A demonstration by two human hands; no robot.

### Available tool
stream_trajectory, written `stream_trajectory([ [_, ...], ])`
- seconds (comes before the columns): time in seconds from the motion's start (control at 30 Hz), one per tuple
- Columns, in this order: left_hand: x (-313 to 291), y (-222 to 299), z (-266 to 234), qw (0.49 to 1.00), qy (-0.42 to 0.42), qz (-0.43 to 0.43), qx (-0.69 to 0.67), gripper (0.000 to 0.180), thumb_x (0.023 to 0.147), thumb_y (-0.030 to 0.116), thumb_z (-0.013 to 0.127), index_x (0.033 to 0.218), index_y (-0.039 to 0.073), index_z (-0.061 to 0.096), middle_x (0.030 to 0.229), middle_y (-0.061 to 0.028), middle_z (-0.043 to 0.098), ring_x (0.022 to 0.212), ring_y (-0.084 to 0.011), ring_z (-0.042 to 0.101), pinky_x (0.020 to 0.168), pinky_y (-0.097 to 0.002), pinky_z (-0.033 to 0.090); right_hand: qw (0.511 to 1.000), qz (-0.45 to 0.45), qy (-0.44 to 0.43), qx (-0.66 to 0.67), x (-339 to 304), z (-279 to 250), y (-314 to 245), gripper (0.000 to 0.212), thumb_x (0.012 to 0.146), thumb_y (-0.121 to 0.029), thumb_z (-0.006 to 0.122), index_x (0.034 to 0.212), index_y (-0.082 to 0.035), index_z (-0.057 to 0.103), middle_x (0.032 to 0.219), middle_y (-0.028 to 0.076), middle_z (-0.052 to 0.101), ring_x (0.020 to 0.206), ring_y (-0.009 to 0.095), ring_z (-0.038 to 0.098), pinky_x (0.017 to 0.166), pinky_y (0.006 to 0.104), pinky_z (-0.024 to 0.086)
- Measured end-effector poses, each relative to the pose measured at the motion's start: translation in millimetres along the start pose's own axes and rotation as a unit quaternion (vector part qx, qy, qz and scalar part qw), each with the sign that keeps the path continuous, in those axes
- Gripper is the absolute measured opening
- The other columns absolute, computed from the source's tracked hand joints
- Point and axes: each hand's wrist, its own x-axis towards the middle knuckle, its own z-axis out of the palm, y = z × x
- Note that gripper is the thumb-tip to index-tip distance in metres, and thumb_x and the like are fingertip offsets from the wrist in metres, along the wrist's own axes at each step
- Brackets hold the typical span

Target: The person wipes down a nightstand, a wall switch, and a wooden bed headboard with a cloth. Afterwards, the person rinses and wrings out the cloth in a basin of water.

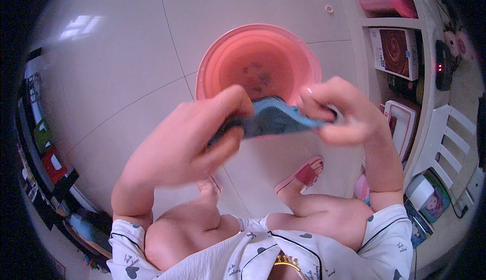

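Observation:
A blue and dark cloth point(276, 118) is stretched between my two hands, above the near rim of a pink basin point(203, 80). Its blue edge is wavy along the top, and I cannot tell what kind of item it is. My left hand point(187, 136), a little blurred, pinches the left end between thumb and fingers. At the other end my right hand point(344, 110) grips the cloth with curled fingers. Water seems to stand in the basin, which stands on the floor, with dark marks point(258, 77) showing at its bottom.
My feet in pink slippers point(304, 175) rest behind the basin's near side. A white shelf point(392, 23) with boxes point(395, 52) runs along the right, beside a white slatted rack point(450, 146). Dark shelving point(45, 179) with assorted items lines the left. A small ring point(329, 9) lies on the tiled floor.

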Motion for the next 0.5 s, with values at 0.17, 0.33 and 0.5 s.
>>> stream_trajectory([
  [0.17,47,-80,24,0.987,0.111,-0.1,0.057,0.019,0.087,0.005,0.048,0.106,0.003,0.046,0.092,-0.0165,0.057,0.09,-0.0345,0.059,0.075,-0.0413,0.045,0.969,0.022,0.177,-0.173,30,-3,80,0.013,0.078,-0.001,0.049,0.086,-0.006,0.041,0.076,0.005,0.04,0.069,0.015,0.042,0.063,0.0286,0.035],
  [0.33,84,-141,50,0.948,0.16,-0.063,0.268,0.018,0.084,0.009,0.05,0.101,0.004,0.049,0.097,-0.0196,0.057,0.092,-0.038,0.059,0.082,-0.0473,0.046,0.878,0.07,0.21,-0.424,56,4,135,0.022,0.084,-0.008,0.046,0.105,-0.009,0.052,0.102,0.018,0.057,0.097,0.034,0.058,0.076,0.0442,0.05],
  [0.5,108,-157,84,0.903,0.181,-0.063,0.384,0.025,0.079,0.008,0.053,0.102,0.002,0.051,0.097,-0.0189,0.055,0.089,-0.0352,0.06,0.072,-0.044,0.051,0.785,0.047,0.222,-0.576,71,24,183,0.026,0.082,-0.012,0.048,0.107,-0.007,0.053,0.103,0.015,0.053,0.1,0.031,0.055,0.077,0.0429,0.05],
])
